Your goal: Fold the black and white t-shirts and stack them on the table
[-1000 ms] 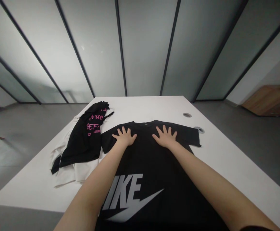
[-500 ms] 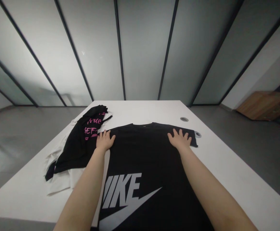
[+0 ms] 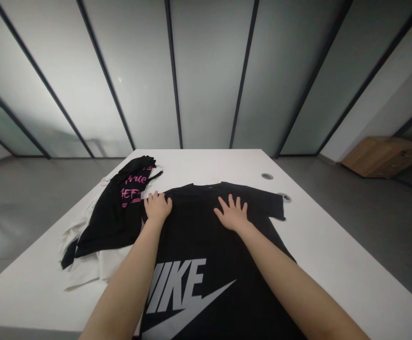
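1. On the head camera, I see a black T-shirt spread out on a white table. Its neck points away from the person, and its big grey letters and grey swoosh are close to them.
2. I see the left hand on the shirt's left shoulder, by the sleeve. Its thumb sticks out, its fingers are a little apart, and I see nothing pinched in it.
3. I see the right hand on the shirt's chest, below the neck and a bit to the right. Its fingers are spread wide, and it holds nothing. I cannot tell how hard either hand presses.
4. Just beside the left hand I see a black top with pink letters. It lies crumpled over some white cloth.
5. To the right, I see two round rings in the table. The shirt's right sleeve covers part of the nearer ring. The farther ring shows whole.
6. Behind the table I see a cloudy glass wall with dark bars.
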`<state>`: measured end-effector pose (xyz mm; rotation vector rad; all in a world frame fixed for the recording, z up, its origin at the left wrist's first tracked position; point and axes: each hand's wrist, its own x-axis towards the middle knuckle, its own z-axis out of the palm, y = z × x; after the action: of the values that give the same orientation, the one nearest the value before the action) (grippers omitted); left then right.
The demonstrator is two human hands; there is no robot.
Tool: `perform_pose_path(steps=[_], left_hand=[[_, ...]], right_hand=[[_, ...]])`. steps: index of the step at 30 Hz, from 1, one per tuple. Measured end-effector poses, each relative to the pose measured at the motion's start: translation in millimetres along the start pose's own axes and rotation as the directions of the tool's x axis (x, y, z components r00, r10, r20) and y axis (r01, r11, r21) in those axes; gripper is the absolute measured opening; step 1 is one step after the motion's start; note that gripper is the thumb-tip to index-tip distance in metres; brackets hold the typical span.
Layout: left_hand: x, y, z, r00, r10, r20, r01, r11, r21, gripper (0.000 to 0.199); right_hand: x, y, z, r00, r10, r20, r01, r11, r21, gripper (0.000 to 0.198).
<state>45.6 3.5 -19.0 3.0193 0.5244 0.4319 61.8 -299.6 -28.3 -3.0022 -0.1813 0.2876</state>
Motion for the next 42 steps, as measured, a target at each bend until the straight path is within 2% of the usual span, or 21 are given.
perform_pose_path(steps=[5,8,13,17,19,23,26,29,31,35,37,39,42], left_hand=[[-6.8,16.3,-7.1,0.986,0.164,-0.013,-0.164,0.982,-0.095,0.044],[-12.7,25.7,-4.4,0.975,0.221,0.019,-0.218,0.971,-0.102,0.048],[-12.1,14.5,11.3,0.974,0.135,0.182,-0.123,0.990,-0.074,0.067],[-1.1,-9.1,18.6,0.981,0.029,0.190,-0.023,0.999,-0.037,0.071],[3.0,-16.2,19.7,0.982,-0.010,0.188,0.017,0.999,-0.033,0.074],[5.0,-17.3,21.9,0.986,-0.024,0.165,0.033,0.998,-0.050,0.076],[5.9,-14.4,24.2,0.991,-0.015,0.130,0.026,0.996,-0.080,0.073],[8.7,-14.1,25.2,0.996,-0.014,0.084,0.026,0.990,-0.135,0.063],[10.9,-15.9,24.4,0.998,-0.044,0.037,0.050,0.982,-0.180,0.057],[14.1,-23.1,21.0,0.972,-0.232,-0.040,0.222,0.960,-0.173,0.052],[15.5,-27.7,19.6,0.953,-0.299,-0.048,0.290,0.947,-0.134,0.051],[17.7,-32.4,18.7,0.948,-0.314,-0.043,0.308,0.945,-0.108,0.048],[22.7,-39.6,18.4,0.956,-0.292,-0.017,0.288,0.949,-0.126,0.041]], right_hand=[[18.3,-3.2,-1.1,1.000,-0.003,0.005,0.003,1.000,-0.006,0.079],[31.8,-0.3,-6.4,1.000,0.003,0.003,-0.003,1.000,0.004,0.079],[41.6,-0.6,-4.8,0.999,-0.009,-0.036,0.010,0.999,0.032,0.078],[42.1,10.0,-2.2,0.994,-0.045,-0.103,0.052,0.996,0.069,0.075],[42.0,25.0,-2.6,0.987,0.021,-0.159,-0.002,0.993,0.121,0.072],[42.3,67.5,-3.3,0.929,0.289,-0.229,-0.237,0.944,0.231,0.073],[43.3,88.5,-3.7,0.905,0.340,-0.254,-0.283,0.930,0.236,0.068],[46.4,88.2,-10.6,0.904,0.317,-0.286,-0.244,0.933,0.264,0.065],[50.2,80.5,-19.5,0.915,0.247,-0.319,-0.155,0.945,0.289,0.063],[58.7,66.6,-29.3,0.950,0.070,-0.306,0.038,0.943,0.332,0.061],[61.2,64.1,-21.5,0.964,0.051,-0.262,0.044,0.938,0.343,0.061],[62.4,64.3,-6.6,0.966,0.077,-0.247,0.013,0.939,0.344,0.058],[63.9,67.3,15.4,0.925,0.106,-0.365,0.052,0.916,0.398,0.049]])
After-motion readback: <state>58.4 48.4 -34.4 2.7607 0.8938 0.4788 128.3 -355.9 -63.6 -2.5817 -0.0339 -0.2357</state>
